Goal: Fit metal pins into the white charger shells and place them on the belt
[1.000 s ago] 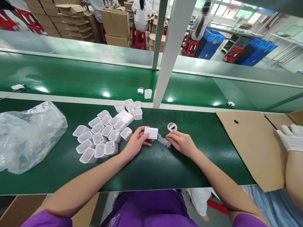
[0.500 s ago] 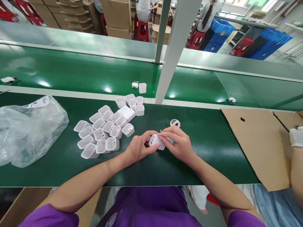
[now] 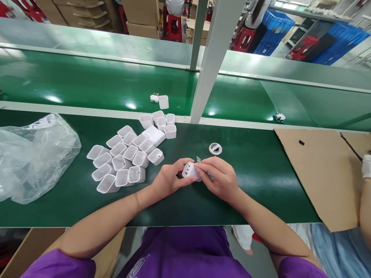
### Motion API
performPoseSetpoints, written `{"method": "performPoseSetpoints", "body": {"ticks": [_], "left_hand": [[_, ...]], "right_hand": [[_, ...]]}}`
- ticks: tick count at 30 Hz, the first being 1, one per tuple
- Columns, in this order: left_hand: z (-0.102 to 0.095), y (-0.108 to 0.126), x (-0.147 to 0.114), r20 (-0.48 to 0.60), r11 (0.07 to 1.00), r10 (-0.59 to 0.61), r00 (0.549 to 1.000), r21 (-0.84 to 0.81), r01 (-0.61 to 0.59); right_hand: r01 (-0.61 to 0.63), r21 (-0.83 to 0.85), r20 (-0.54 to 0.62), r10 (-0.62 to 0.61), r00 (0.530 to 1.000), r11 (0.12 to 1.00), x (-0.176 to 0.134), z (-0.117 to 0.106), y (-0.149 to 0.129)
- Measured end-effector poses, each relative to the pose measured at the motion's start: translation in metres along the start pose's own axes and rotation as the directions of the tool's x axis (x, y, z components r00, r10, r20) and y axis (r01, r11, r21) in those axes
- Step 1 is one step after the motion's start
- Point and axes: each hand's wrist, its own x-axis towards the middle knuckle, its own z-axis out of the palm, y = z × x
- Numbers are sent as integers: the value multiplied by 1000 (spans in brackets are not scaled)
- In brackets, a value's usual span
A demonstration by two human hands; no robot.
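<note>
My left hand (image 3: 173, 178) grips a small white charger housing (image 3: 189, 170) between thumb and fingers. Dark port slots show on its face, which is tilted up toward me. On its right side, the fingertips of my right hand (image 3: 218, 174) are closed together against the same housing. Small clear bits (image 3: 198, 159) show just behind the right fingers; what they are I cannot make out. A round white roll or disc (image 3: 215, 149) lies beyond my right hand. To the left stand many open white housings (image 3: 118, 163) in a cluster, with the hollow side up.
A clear plastic bag (image 3: 37, 158) lies at the left. Flat cardboard (image 3: 321, 173) covers the right side, near another person's arm (image 3: 365, 200). A white post (image 3: 210, 58) rises ahead. On the green belt (image 3: 95, 81) sit a white housing (image 3: 164, 102) and small white parts (image 3: 279, 117).
The housing and the small parts on the belt have shifted left. My view has tilted slightly. Both hands stay on the charger housing, which has turned a little.
</note>
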Motion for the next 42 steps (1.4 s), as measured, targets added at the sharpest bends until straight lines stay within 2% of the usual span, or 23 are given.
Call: {"method": "performPoseSetpoints", "body": {"ticks": [8,15,18,22,24,26,29,32,38,40,42], "left_hand": [[-1,-2,-1,15,998,26,1000,57,-27],[0,-9,-1,-13,978,126,992,171,-122],[0,-10,-1,-23,970,143,989,200,-136],[0,-13,0,-55,970,103,993,225,-88],[0,-14,1,-59,971,87,994,227,-71],[-1,-13,2,-46,978,64,997,199,-54],[-3,-8,3,-29,995,43,999,96,-40],[-6,-3,5,1,999,47,999,-13,-47],[-6,1,5,73,988,-23,997,-150,33],[-5,1,5,84,988,-12,996,-155,24],[-5,1,5,90,987,-14,996,-161,29]], "right_hand": [[24,-37,-8,-24,1000,999,-2,1,-1],[20,-73,-4,-21,1000,997,-4,2,-1],[57,-76,2,-57,998,995,-7,4,-1],[148,-142,58,-141,988,979,-11,7,0],[104,-102,75,-97,992,989,-10,7,2],[-48,59,86,43,995,997,-7,6,4],[-296,363,172,249,953,883,-2,4,6],[-446,542,296,335,895,713,-1,7,5],[-652,683,473,480,738,330,-3,17,-1],[-678,693,510,497,702,245,-3,17,-1],[-684,699,523,503,688,209,-2,16,-1]]}}
